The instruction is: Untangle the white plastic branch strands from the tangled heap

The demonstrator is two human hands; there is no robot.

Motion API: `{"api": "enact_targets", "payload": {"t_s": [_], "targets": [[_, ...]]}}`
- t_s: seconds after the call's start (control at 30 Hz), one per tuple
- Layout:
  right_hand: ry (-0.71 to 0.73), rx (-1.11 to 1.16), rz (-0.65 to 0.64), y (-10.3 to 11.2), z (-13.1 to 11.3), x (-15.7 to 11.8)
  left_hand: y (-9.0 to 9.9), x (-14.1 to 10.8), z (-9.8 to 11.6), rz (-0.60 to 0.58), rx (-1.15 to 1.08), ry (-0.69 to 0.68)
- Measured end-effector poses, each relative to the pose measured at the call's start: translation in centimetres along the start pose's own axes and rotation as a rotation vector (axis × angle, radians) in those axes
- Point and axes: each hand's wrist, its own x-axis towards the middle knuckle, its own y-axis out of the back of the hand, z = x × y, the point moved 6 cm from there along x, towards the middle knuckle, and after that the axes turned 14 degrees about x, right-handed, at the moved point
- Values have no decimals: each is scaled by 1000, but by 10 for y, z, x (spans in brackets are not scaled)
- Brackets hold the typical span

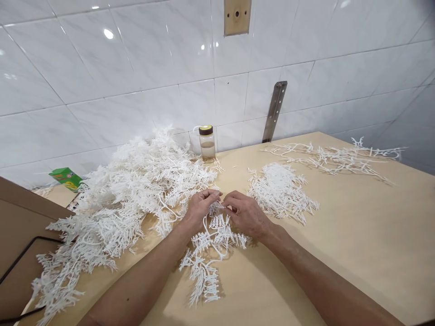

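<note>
A branching white plastic sprig (208, 246) with many short, needle-like tips hangs and rests on the table in front of me. My left hand (200, 209) is closed around the sprig's upper end. Close beside it, the fingertips of my right hand (247, 214) pinch small tips of the same sprig. Exactly where the fingers grip is partly hidden. Left of my hands lies a large heap of similar white sprigs (136, 185). On the right is a smaller pile of short, loose white pieces (280, 190).
Bare white stems (335, 159) lie at the far right of the wooden table (367, 231). A lidded jar of liquid (208, 147) stands near the tiled wall. At the left are a green packet (66, 178) and a cardboard box (27, 222). A metal bracket (274, 113) leans against the wall.
</note>
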Motion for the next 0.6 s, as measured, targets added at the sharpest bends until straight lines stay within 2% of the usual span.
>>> {"api": "enact_targets", "payload": {"t_s": [0.1, 0.17, 0.3, 0.4, 0.5, 0.6], "targets": [[10, 39, -45, -2, 0, 0, -1, -2, 3, -5, 50, -35], [-54, 91, -44, 3, 4, 1, -1, -4, 10, 8, 186, -120], [-321, 203, 84, 23, 22, 2, -7, -9, 18, -33, 390, -218], [-475, 331, 53, 26, 29, 2, -13, -11, 16, -101, 423, -241], [-498, 327, -29, 24, 26, 3, -16, -10, 11, -143, 473, -229], [-495, 248, -9, 26, 24, 4, -16, -9, 7, -150, 486, -203]]}}
